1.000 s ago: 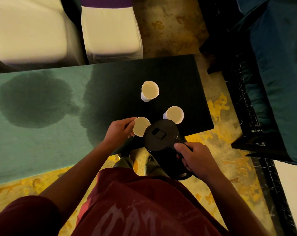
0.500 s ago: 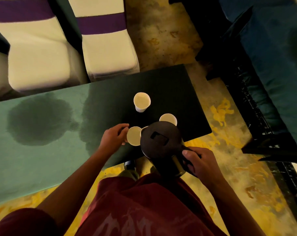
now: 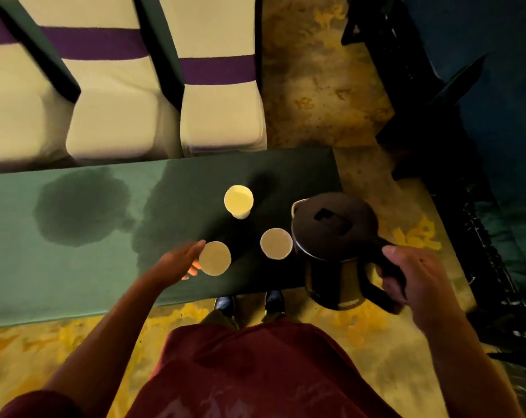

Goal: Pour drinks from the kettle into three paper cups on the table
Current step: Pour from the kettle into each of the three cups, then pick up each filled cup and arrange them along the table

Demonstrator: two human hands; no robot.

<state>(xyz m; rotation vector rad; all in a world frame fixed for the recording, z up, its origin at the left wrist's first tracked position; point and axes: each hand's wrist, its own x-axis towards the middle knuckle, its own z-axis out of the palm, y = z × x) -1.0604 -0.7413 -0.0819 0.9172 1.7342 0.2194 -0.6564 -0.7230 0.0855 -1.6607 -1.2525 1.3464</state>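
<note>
The left hand (image 3: pixel 181 262) is blurred, fingers against the nearest paper cup (image 3: pixel 215 258), so whether it grips is unclear. Three cups stand on a green-clothed table (image 3: pixel 74 282) with dark wet stains, chairs (image 3: pixel 219 116) behind. The right hand (image 3: pixel 418 276) clasps the kettle (image 3: pixel 335 236) handle; the kettle has swung right of the middle cup (image 3: pixel 276 243) and far cup (image 3: pixel 238 201).

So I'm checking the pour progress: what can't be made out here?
- Fill level in the three cups: head view, dim light, pale interiors look alike.
- Kettle contents: closed lid hides them.
- Left hand fingers: motion-blurred, contact with the nearest cup unclear.
- Kettle handle: mostly covered by the gripping right hand.
</note>
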